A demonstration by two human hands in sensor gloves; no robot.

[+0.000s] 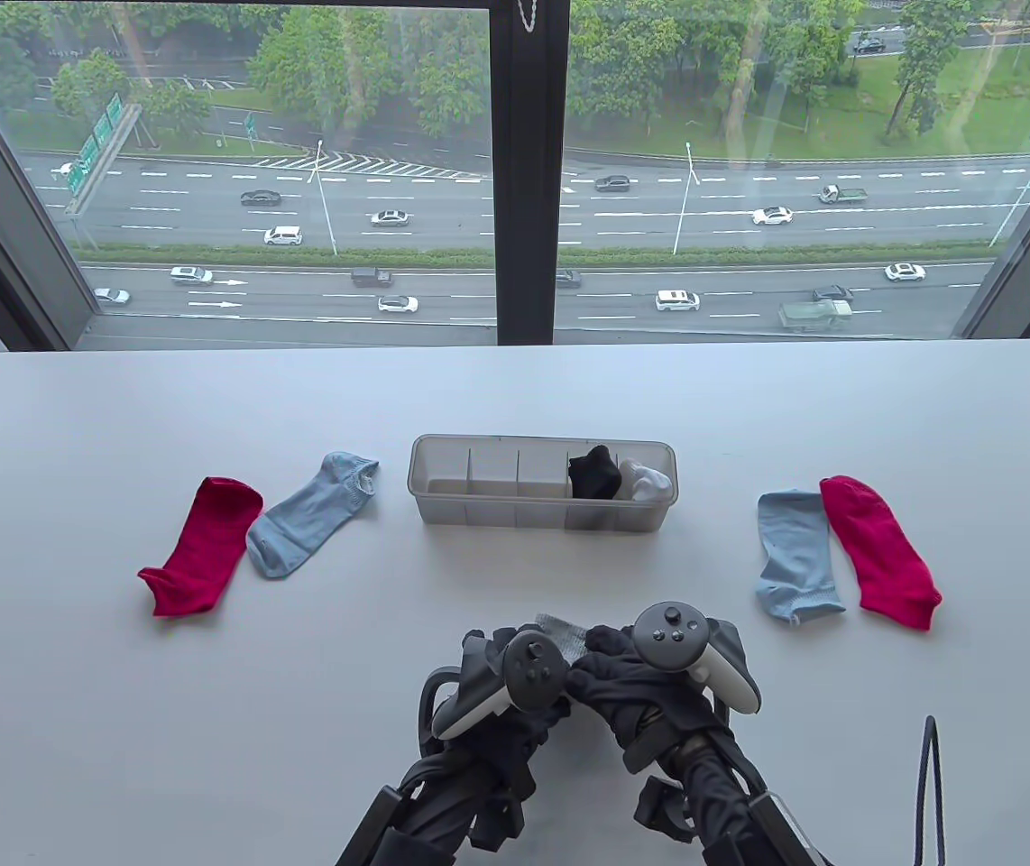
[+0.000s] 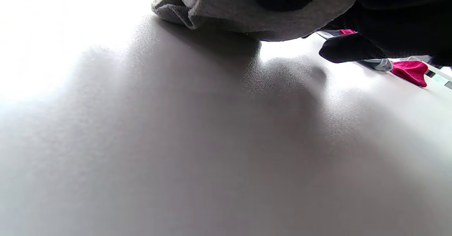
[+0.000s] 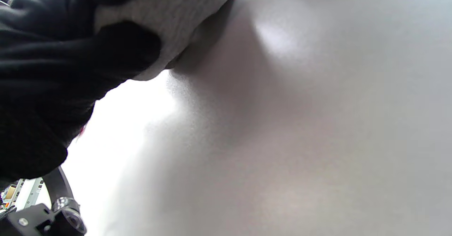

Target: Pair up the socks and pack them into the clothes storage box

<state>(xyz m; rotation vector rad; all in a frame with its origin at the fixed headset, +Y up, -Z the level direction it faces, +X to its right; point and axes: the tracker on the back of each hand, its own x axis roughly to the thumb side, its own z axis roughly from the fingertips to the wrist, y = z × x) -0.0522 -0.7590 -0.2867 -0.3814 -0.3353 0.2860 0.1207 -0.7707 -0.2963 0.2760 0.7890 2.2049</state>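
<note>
1. Two pairs packed: black socks [image 1: 593, 473] and white socks [image 1: 646, 481] bundled in the two rightmost compartments of the box [image 1: 542, 518]; three compartments to their left unfilled.
2. In hand now: grey socks [image 1: 562, 632], near centre, just off the table [image 1: 515, 397], pinched by left hand [image 1: 506, 690] and right hand [image 1: 650, 686] together; judged mid-fold or mid-roll.
3. Left to do: red sock [image 1: 201, 548] and blue sock [image 1: 312, 514] on the left, blue sock [image 1: 795, 557] and red sock [image 1: 880, 553] on the right, well apart, unpaired.
4. Materials: soft ribbed knit, ankle-cut, lying flat and limp; grey knit with a paler cuff edge.
5. Box: translucent rigid plastic, long, thin dividers. Table: smooth matte white.
</note>
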